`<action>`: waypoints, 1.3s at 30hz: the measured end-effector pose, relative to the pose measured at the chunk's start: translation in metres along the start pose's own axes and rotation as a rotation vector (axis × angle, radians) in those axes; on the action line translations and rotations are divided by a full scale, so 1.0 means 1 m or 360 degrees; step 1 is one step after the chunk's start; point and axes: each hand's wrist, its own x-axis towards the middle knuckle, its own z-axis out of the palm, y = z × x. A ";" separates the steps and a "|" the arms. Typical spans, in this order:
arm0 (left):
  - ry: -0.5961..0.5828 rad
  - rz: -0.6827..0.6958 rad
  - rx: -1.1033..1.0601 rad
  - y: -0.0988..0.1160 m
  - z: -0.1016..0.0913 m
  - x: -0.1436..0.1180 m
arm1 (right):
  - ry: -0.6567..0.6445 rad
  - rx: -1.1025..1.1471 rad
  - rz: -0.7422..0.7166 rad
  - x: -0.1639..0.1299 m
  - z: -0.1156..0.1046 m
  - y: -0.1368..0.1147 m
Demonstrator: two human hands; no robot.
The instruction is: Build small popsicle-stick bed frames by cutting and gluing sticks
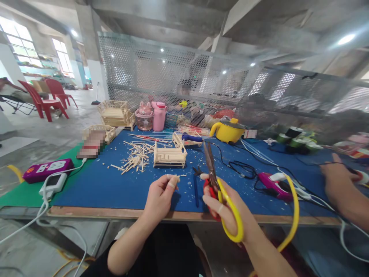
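A: The fingers (215, 200) of the right hand (230, 213) are closed through the yellow loops of the scissors (216, 184), blades nearly shut and pointing away toward the far edge of the worktop (109, 188). The left hand (160, 196) is pinched shut on a short wooden stick (173, 177), thumb against a taped fingertip.

B: What might go wrong?

A: I judge the stick is so short that the blades could nip the left fingertips, or the cut end could fly off among the scraps. The black cable (239, 167) lies just beside the scissors and could catch on them.

B: And the stick?

A: Pale, thin, mostly hidden in the pinch, held above the near edge. More offcuts (135, 157) lie mid-worktop beside a small stick-built frame (169, 156). Another person's hand (340, 184) rests at the right edge.
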 end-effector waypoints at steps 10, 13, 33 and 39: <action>-0.0011 0.0184 -0.0236 0.001 0.005 0.006 | 0.0086 -0.1004 -0.0302 0.011 0.025 -0.001; -0.0050 0.0226 -0.0197 -0.004 0.004 0.006 | 0.0060 -0.0999 -0.0349 0.012 0.025 0.003; -0.0060 0.0456 -0.0057 -0.003 0.001 0.001 | 0.0095 -0.1009 -0.0723 0.022 0.023 0.028; -0.0079 0.0407 -0.0106 -0.005 0.005 -0.001 | 0.0132 -0.1138 -0.0676 0.018 0.025 0.020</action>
